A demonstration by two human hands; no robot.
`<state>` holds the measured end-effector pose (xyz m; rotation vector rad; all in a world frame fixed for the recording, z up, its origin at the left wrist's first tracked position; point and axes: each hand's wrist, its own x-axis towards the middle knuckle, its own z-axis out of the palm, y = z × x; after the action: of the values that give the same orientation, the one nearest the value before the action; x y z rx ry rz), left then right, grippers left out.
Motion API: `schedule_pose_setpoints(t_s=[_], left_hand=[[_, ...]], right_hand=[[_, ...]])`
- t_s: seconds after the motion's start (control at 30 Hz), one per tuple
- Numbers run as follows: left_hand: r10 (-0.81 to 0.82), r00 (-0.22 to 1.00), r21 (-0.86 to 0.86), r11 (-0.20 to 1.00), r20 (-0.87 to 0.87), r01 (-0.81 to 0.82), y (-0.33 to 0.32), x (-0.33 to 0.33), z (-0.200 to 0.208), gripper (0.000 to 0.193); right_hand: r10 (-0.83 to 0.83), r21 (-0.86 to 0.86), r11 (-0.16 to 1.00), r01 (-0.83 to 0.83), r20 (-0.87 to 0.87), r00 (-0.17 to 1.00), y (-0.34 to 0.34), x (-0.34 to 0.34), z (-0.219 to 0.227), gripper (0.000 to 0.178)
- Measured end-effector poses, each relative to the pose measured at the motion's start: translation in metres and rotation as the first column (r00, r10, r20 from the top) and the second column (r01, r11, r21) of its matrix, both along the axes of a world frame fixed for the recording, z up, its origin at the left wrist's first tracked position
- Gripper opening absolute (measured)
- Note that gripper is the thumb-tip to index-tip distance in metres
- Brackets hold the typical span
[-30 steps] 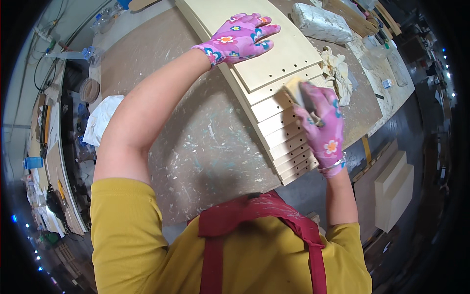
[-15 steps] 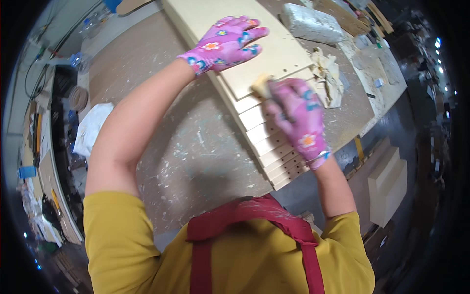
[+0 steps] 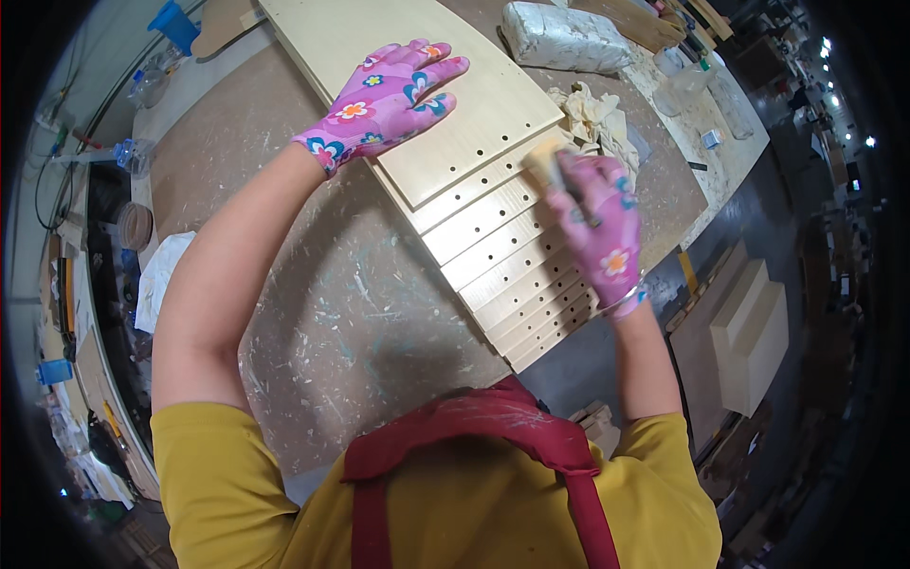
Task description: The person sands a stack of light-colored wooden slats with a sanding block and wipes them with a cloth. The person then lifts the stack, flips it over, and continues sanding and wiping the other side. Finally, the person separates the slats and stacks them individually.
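Note:
A stack of pale wooden panels [image 3: 445, 123] lies stepped like a fan, with rows of small dark holes along the near edges. My left hand [image 3: 384, 102], in a pink flowered glove, rests flat on the top panel with its fingers spread. At the panels' right side, my right hand [image 3: 602, 218], gloved alike, grips a small yellowish block [image 3: 543, 163]. Motion blurs the block, and its exact kind is unclear. It is by the front edge of the top panel, near the right corner. Just beyond it lies a crumpled cream cloth [image 3: 597, 119].
The panels lie on a brown, paint-spotted table [image 3: 332, 322]. A wrapped whitish bundle [image 3: 567, 38] sits at the back, with a clear bottle [image 3: 684, 87] to its right. A blue cup [image 3: 174, 27] stands far left. More pale boards [image 3: 749, 337] are low at the right.
My right hand has moved the yellowish block rightward along the top panel's front edge, uncovering more holes. My left hand stays flat on the panel. The whole view has shifted slightly.

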<state>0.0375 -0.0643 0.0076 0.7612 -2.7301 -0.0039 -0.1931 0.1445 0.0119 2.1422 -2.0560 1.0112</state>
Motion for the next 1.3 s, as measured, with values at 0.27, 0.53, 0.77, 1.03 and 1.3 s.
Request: schedule_pose_setpoints(t_s=[0.27, 0.53, 0.77, 1.03, 1.3], left_hand=[[-0.001, 1.0, 0.012, 1.0, -0.014, 0.001, -0.001, -0.004, 0.002, 0.052], [-0.011, 0.999, -0.055, 0.998, -0.044, 0.009, -0.002, 0.0, -0.004, 0.054], [-0.04, 0.998, 0.0, 0.999, -0.046, 0.04, -0.003, -0.002, -0.002, 0.055], [-0.054, 0.996, -0.012, 0.999, -0.076, 0.053, -0.008, -0.006, -0.007, 0.055], [-0.123, 0.786, 0.031, 0.984, -0.606, 0.178, 0.041, 0.056, 0.007, 0.05]], right_hand=[[-0.189, -0.01, 0.982, 0.189, -0.055, 0.98, -0.016, -0.074, -0.026, 0.037], [-0.092, -0.076, 0.992, 0.1, 0.104, 0.99, -0.013, -0.026, -0.01, 0.039], [0.036, -0.08, 0.996, -0.037, -0.014, 0.999, 0.014, 0.06, -0.021, 0.04], [0.486, 0.152, 0.835, -0.53, 0.248, 0.838, 0.068, 0.145, -0.008, 0.044], [-0.009, 0.3, 0.802, -0.516, 0.87, 0.493, 0.098, 0.147, -0.031, 0.048]])
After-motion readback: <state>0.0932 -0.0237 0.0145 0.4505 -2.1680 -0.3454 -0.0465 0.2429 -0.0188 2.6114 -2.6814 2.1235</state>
